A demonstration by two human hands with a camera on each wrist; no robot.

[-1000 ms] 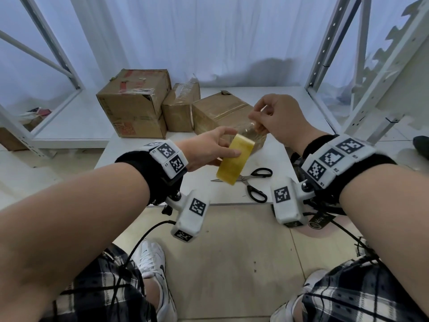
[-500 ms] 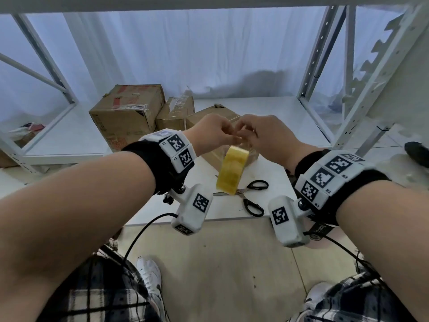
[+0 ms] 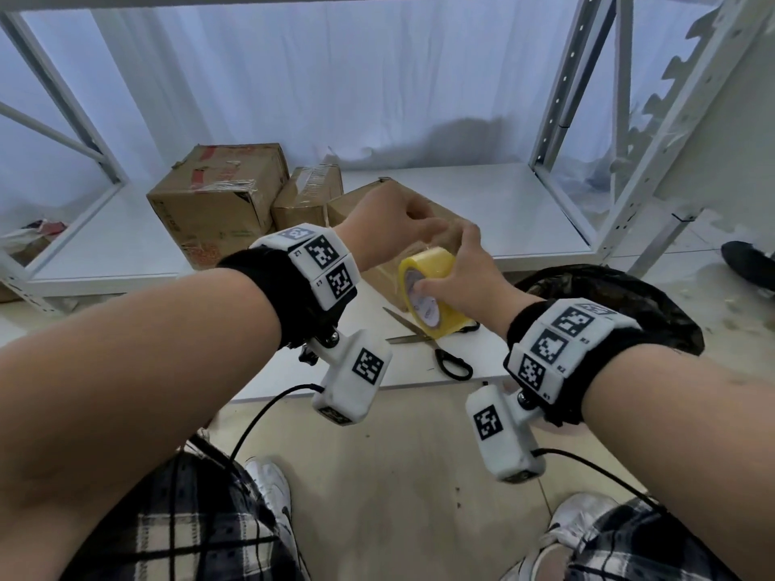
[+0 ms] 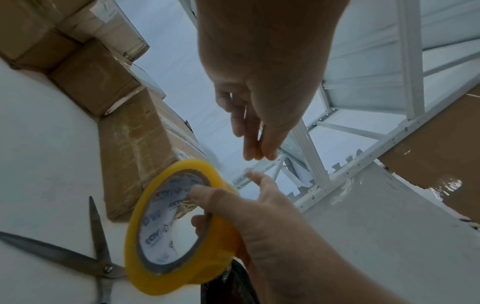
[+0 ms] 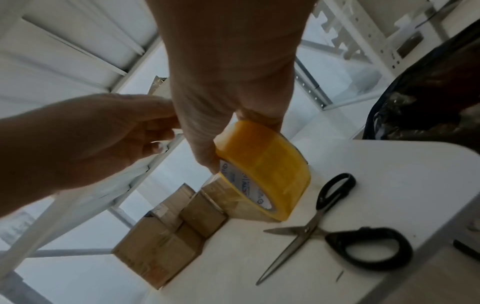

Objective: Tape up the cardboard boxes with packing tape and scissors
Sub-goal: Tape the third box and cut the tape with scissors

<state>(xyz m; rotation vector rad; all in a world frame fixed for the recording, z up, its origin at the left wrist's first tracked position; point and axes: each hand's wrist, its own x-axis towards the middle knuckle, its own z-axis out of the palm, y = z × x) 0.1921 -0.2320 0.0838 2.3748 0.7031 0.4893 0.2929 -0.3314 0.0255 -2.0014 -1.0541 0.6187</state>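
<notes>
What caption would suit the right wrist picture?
Right hand grips a yellow packing tape roll above open black-handled scissors on a white table.

Yellow translucent roll of packing tape (image 3: 434, 287) with a white printed core bearing blue and red lettering. Steel-bladed scissors (image 3: 436, 350) with glossy black loop handles. Three brown cardboard boxes: the large box (image 3: 218, 199) carries red tape strips and red-and-green print; the small middle box (image 3: 308, 195) and the near box (image 4: 130, 144) show shiny clear tape. White metal shelving frame (image 3: 557, 86) and white board (image 3: 461, 195). White wrist bands (image 3: 323, 262) with black-and-white square code markers over black cuffs. Black-and-white plaid trousers (image 3: 188, 534). White sneakers (image 3: 272, 488). Beige floor (image 3: 398, 475).
</notes>
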